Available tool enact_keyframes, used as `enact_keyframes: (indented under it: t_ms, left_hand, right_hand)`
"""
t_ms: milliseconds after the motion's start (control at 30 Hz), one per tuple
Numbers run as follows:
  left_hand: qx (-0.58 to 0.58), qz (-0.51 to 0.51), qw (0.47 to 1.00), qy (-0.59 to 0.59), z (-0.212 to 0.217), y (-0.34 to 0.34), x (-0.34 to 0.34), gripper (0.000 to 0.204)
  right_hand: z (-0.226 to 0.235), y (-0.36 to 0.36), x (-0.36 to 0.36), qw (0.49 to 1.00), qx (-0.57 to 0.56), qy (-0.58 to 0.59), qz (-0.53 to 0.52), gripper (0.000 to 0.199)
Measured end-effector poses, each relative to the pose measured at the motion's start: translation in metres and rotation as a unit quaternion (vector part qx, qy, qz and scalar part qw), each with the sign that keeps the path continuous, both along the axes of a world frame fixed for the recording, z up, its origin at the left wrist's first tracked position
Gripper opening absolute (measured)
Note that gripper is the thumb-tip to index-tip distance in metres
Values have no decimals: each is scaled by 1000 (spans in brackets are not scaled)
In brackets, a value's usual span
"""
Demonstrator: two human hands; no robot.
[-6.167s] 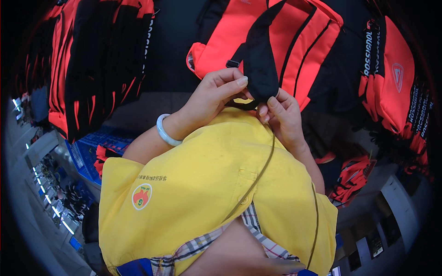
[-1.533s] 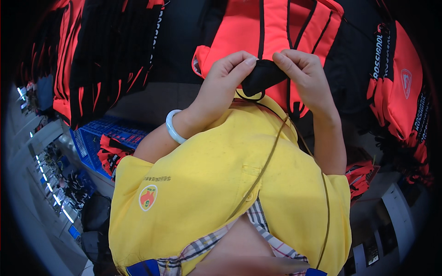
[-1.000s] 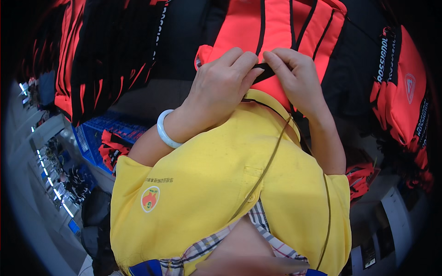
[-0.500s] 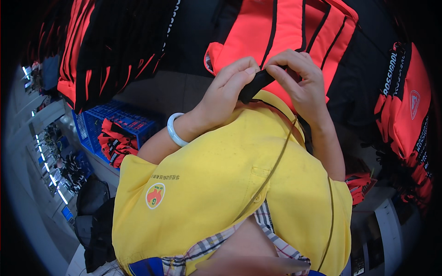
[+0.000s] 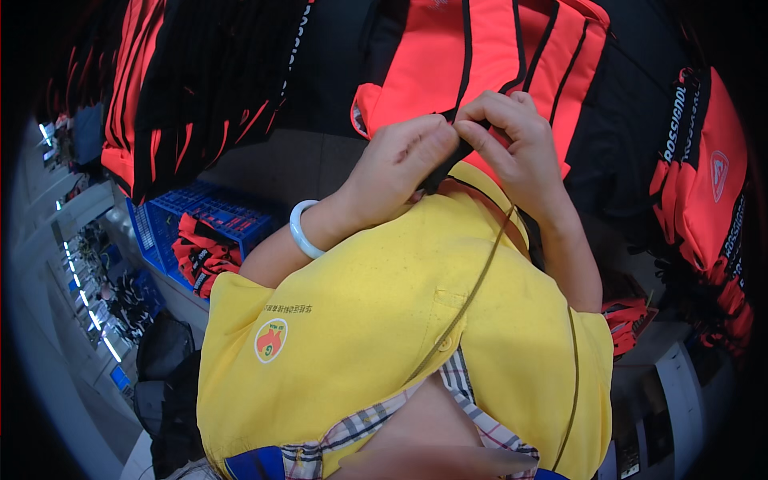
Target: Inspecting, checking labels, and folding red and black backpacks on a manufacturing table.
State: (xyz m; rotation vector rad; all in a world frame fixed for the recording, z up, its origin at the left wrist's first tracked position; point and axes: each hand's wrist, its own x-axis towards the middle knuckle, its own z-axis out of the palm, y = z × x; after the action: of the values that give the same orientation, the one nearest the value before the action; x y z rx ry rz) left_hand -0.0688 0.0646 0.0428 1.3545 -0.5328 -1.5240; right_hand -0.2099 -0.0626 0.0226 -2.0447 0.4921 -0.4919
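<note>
A red bag piece with black trim lines [image 5: 424, 64] lies in front of me on a dark surface. Close to my chest, a short black strap [image 5: 436, 180] is pinched between both hands at the bag's near side. My left hand [image 5: 400, 164] has its fingers curled round the strap and largely hides it. Against it, my right hand [image 5: 516, 144] pinches the strap's upper end with thumb and forefinger. Whether the strap is sewn to the bag is hidden behind the hands.
At the far left stands a stack of red and black bag pieces [image 5: 192, 96]. Below it, a blue plastic crate [image 5: 156, 232] contains red straps [image 5: 206, 252]. More red and black bags [image 5: 704, 184] hang at the right. Black bags [image 5: 164, 352] sit at lower left.
My left hand has rolled over the black strap, covering more of it. The right fingers have come closer to the left hand, and the red bag has shifted slightly left.
</note>
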Motion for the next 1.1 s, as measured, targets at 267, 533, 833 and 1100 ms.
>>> enact_keyframes:
  t_ms: [267,533,833,1100]
  left_hand:
    - [-119,-24,938,-326,-10,5,-2,25]
    - [21,189,981,41,-1,15,-13,24]
    - [-88,137,966,202,13,13,-12,17]
    - [-121,144,979,73,-4,21,-11,18]
  right_hand:
    - [-2,2,5,1000,13,-12,19,6]
    - [-24,33,-1,878,415,-147,-186,40]
    - [-12,40,1,643,757,-112,3,31]
    - [-3,42,3,649,750,-121,-36,21]
